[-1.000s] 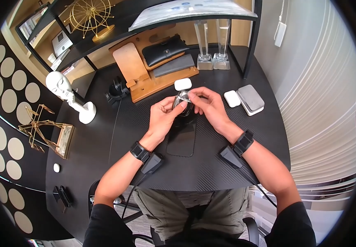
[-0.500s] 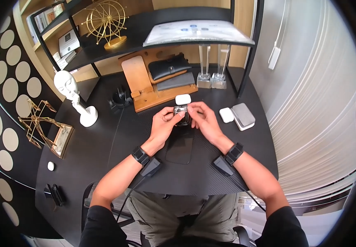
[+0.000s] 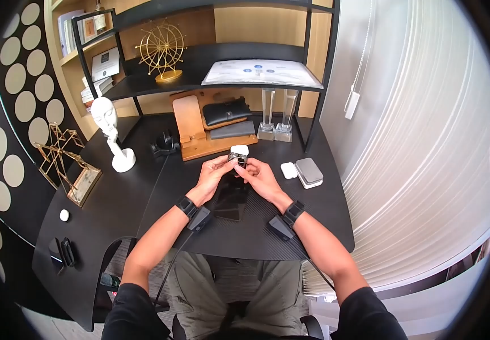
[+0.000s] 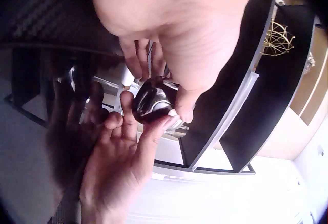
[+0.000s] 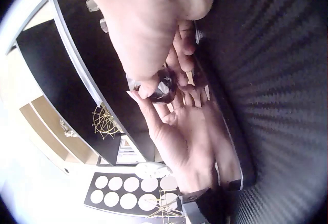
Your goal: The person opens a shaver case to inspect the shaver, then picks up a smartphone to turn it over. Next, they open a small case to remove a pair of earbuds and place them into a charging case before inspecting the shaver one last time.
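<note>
Between both hands is a small rounded case (image 3: 238, 158), glossy black with silver trim, held just above the desk. My left hand (image 3: 213, 177) grips its left side, thumb across the front. From the other side my right hand (image 3: 263, 180) pinches it, and the two thumbs nearly meet on its face. In the left wrist view the glossy case (image 4: 149, 101) shows a curved silver band beside the thumbs. Fingers partly cover it in the right wrist view. Below the hands lies a dark smartphone (image 3: 229, 211), its screen reflecting them. Right behind the held case sits a white earbud case (image 3: 239, 149).
To the right are another white case (image 3: 289, 170) and a grey-and-white box (image 3: 309, 171). A wooden stand (image 3: 190, 122) with a black pouch (image 3: 226, 110) is at the back, near crystal trophies (image 3: 283, 131). At left stand a white figurine (image 3: 123, 160) and a gold ornament (image 3: 80, 184).
The head view has tilted upward, showing more shelf. My right thumb has moved from the case's upper right side to its front, beside the left thumb. Both hands still hold the case.
</note>
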`<state>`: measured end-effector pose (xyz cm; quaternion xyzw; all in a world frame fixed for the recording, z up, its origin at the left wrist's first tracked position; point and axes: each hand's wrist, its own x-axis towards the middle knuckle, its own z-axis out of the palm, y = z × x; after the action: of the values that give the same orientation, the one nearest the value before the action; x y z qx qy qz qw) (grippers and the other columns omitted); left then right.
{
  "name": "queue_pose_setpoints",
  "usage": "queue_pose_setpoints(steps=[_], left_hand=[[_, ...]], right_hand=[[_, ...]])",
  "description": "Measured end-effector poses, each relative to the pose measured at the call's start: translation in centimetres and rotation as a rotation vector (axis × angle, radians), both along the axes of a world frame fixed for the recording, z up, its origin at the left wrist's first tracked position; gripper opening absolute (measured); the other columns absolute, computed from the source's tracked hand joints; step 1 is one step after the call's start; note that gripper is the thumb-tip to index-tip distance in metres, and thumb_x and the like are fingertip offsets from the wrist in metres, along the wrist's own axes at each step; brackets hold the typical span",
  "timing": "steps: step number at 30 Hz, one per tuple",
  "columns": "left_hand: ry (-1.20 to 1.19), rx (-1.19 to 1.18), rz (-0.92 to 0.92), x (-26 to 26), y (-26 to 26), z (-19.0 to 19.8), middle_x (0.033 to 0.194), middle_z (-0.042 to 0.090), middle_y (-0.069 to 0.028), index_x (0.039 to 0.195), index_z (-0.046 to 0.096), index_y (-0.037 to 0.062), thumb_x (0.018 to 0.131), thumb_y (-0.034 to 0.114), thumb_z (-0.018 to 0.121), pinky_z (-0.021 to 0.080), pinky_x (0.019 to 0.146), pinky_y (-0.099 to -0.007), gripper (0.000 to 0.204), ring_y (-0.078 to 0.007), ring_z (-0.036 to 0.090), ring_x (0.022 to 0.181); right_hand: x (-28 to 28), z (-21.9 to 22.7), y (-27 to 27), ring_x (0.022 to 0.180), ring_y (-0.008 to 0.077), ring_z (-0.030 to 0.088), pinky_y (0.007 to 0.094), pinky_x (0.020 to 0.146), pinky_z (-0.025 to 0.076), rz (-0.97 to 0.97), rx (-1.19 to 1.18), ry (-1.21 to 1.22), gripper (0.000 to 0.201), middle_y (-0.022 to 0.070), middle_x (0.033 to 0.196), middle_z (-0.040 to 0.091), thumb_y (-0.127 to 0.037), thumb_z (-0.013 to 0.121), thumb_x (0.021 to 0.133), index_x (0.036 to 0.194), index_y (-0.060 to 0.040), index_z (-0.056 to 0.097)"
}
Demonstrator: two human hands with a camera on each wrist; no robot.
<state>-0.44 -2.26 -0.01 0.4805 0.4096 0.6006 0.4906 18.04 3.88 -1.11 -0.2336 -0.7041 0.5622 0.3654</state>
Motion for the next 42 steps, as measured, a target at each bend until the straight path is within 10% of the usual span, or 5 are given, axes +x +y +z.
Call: queue_pose_setpoints(steps=[10,34,42], left_hand=[[0.069,-0.050,0.063,-0.2,0.2,-0.3,0.103,0.070,0.0043,0.112,0.069,0.0096,0.097,0.028,0.072,0.042,0.081,-0.0227,0.024,-0.0034,0.059,0.092],[0.049,-0.031,0.140,0.3,-0.1,0.1,0.101,0.074,-0.0030,0.113,0.075,-0.0016,0.092,0.020,0.077,0.046,0.077,-0.0235,0.030,-0.0063,0.059,0.086],[-0.200,-0.108,0.121,-0.6,0.2,0.2,0.098,0.069,-0.0046,0.106,0.072,0.0020,0.101,0.038,0.064,0.048,0.081,-0.0255,0.037,-0.0109,0.062,0.089]], right_hand=[[-0.6,-0.8,0.3,0.066,0.0070,0.050,0.0257,0.063,0.045,-0.098,0.101,0.036,0.040,0.0017,0.075,0.061,-0.033,0.070,0.097,0.113,0.0033,0.064],[-0.7,-0.5,0.4,0.067,0.0048,0.052,0.0240,0.061,0.045,-0.029,0.055,0.050,0.024,0.0003,0.083,0.065,-0.021,0.070,0.098,0.106,0.0016,0.066],[-0.6,0.4,-0.3,0.073,0.0039,0.053,0.0227,0.065,0.046,-0.048,-0.087,0.075,0.024,-0.0014,0.092,0.066,-0.012,0.067,0.099,0.118,0.0014,0.061]])
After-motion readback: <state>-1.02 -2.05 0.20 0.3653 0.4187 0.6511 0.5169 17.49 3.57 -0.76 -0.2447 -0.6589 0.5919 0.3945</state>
